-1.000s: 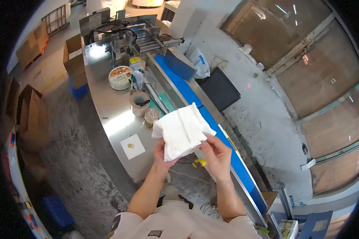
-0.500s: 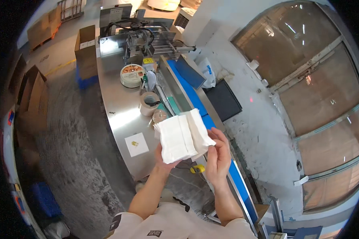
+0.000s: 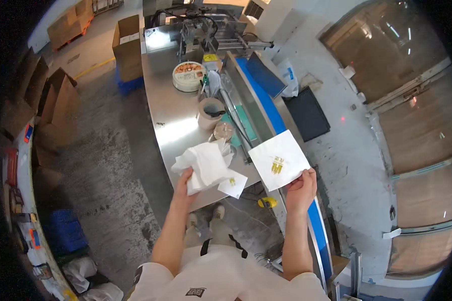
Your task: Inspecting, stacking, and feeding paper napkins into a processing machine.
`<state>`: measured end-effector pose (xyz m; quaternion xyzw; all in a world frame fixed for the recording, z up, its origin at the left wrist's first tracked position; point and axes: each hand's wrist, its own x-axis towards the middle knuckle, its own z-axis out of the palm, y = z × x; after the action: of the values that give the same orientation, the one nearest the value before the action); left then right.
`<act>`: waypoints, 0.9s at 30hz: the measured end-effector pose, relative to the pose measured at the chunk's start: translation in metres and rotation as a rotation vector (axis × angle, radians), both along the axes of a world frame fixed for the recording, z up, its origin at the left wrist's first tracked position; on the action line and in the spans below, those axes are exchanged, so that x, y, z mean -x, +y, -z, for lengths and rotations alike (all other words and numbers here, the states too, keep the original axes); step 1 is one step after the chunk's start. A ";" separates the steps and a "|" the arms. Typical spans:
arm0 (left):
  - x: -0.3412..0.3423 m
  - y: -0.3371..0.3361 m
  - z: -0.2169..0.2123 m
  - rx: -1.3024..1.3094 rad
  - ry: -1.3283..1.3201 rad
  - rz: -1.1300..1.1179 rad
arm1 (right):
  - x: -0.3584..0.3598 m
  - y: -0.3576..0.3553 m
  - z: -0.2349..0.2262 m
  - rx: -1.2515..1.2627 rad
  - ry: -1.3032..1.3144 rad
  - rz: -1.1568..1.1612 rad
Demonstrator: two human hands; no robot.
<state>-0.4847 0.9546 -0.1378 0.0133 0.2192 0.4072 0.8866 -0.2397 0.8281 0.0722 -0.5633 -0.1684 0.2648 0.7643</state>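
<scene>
My left hand (image 3: 185,189) grips a thick, loosely fanned stack of white paper napkins (image 3: 205,164) over the near end of the steel table. Off to the right, my right hand (image 3: 302,190) pinches one corner of a single flat napkin (image 3: 267,156) with a gold print facing up. This napkin hangs apart from the stack, over the conveyor side. Just right of the stack, near the table corner, shows another white square with a gold mark (image 3: 239,188); whether it rests on the table or sticks out of the stack I cannot tell.
On the steel table (image 3: 158,95) stand a tape roll (image 3: 206,120), a smaller roll (image 3: 223,131) and a round tub (image 3: 187,83). A blue conveyor belt (image 3: 272,113) runs along the right. Machinery (image 3: 196,37) fills the far end. A yellow object (image 3: 267,202) sits below the table.
Both hands were together on the napkin stack. They have parted: the left keeps the stack, and the right has moved right with one printed napkin. My view has shifted too.
</scene>
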 end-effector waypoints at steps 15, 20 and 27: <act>-0.026 0.031 0.060 -0.273 0.681 0.252 | 0.003 -0.153 0.083 0.191 0.288 0.165; -0.033 0.045 0.084 -0.306 0.819 0.217 | 0.019 -0.209 0.088 0.168 0.290 0.239; -0.013 0.048 0.115 -0.909 1.543 0.074 | 0.029 -0.257 0.097 0.089 0.402 0.280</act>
<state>-0.4718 1.0024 -0.2525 0.6403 0.5713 0.3036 0.4142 -0.2684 0.5714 -0.0252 -0.5503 0.0785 0.2702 0.7861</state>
